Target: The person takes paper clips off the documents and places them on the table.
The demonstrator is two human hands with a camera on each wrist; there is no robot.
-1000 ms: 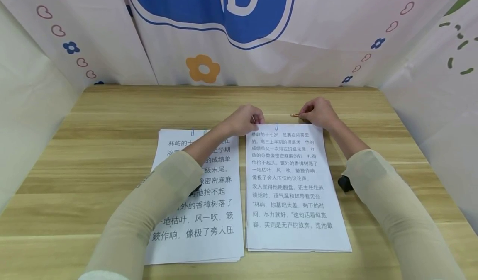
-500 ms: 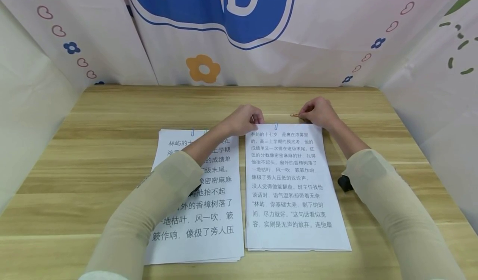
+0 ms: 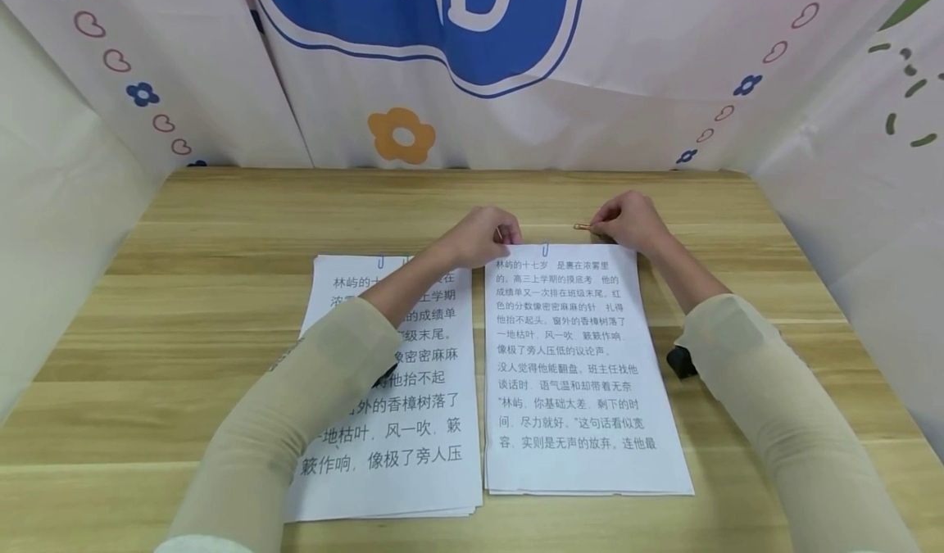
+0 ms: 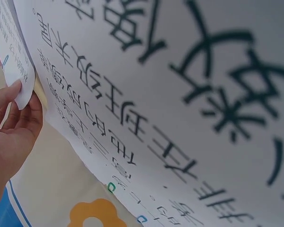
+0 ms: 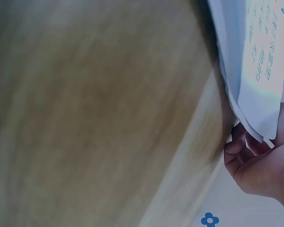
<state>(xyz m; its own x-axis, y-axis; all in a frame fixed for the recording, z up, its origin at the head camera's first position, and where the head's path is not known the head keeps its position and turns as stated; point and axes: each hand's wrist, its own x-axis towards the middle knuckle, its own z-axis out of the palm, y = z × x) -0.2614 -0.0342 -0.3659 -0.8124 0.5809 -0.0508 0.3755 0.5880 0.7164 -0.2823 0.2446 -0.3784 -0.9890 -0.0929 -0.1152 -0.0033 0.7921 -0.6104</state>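
My left hand (image 3: 483, 237) pinches the top left corner of the right stack of printed paper (image 3: 568, 356); in the left wrist view, the thumb (image 4: 12, 92) lies on the page with fingers behind it. A blue paper clip (image 3: 546, 250) sits on that stack's top edge. My right hand (image 3: 629, 224) holds a red-orange paper clip (image 3: 581, 227) by its fingertips, just beyond the stack's top right corner. In the right wrist view, the curled fingers of the right hand (image 5: 262, 165) are close to the paper's corner, the red-orange clip hidden.
A second stack of printed paper (image 3: 413, 487) lies to the left, partly under my left forearm. Its top edge carries a blue clip (image 4: 141, 219) and a green clip (image 4: 111, 187). Behind the wooden table (image 3: 295, 201) hangs a printed white cloth (image 3: 501, 127).
The right stack has shifted very slightly left and away from me. Both hands hold nearly the same positions.
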